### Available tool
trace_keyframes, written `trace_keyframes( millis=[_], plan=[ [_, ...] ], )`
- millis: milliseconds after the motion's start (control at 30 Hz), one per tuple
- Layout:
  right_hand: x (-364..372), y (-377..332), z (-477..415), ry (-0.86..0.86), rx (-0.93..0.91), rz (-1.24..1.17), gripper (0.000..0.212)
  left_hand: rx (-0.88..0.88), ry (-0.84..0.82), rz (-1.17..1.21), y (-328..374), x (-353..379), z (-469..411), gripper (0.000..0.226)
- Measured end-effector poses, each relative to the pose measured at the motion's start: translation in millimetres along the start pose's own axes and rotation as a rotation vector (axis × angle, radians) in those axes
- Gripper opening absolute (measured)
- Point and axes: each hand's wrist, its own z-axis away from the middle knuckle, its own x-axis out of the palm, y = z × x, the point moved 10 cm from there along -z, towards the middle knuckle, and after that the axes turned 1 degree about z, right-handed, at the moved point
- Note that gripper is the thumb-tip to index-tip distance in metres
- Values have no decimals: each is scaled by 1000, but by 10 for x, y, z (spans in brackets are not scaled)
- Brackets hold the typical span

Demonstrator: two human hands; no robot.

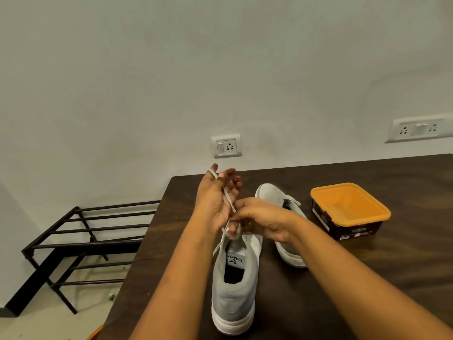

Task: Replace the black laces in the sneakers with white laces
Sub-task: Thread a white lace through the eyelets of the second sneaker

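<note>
A grey sneaker (234, 285) with a white sole stands on the dark wooden table (367, 278), heel toward me. A white lace (226, 196) runs from its eyelets up over my left hand (215, 197), which is raised above the shoe's front with the lace looped over its fingers. My right hand (259, 219) pinches the same lace just above the tongue. The front of this sneaker is hidden behind my hands. The second grey sneaker (279, 204) lies behind my right hand, toe pointing away. No black lace is visible.
An orange tub with dark sides (349, 209) sits on the table to the right of the sneakers. A black metal shoe rack (81, 241) stands on the floor left of the table. Wall sockets (226, 145) are mounted behind the table.
</note>
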Motion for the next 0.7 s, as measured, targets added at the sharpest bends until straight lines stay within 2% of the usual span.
trace_keyframes(
  millis=[33, 167, 300, 367, 400, 500, 567, 633, 700],
  plan=[
    [-57, 28, 27, 9, 12, 33, 21, 30, 52, -107, 43, -104, -22, 30],
    [-511, 126, 101, 165, 58, 156, 28, 117, 278, -880, 194, -748, -135, 29],
    [-616, 146, 111, 246, 69, 423, 25, 39, 307, -1463, 122, -1076, -174, 24],
    [-640, 80, 75, 341, 4, 543, 24, 55, 315, -1714, 113, -1015, -172, 40],
    [-646, 65, 48, 376, -24, 573, 23, 141, 284, -1732, 125, -877, -159, 44],
    [-624, 42, -60, 422, -77, 571, 19, 406, 69, -1531, 83, -335, -78, 40],
    [-610, 4, -88, 447, -110, 591, 17, 489, 80, -1519, 69, -130, 14, 48],
    [-618, -32, -65, 473, -132, 586, 25, 576, 158, -1576, 98, -46, 96, 60],
    [-661, -57, -31, 508, -166, 526, 26, 542, 42, -1500, 1, -13, 59, 50]
  ],
)
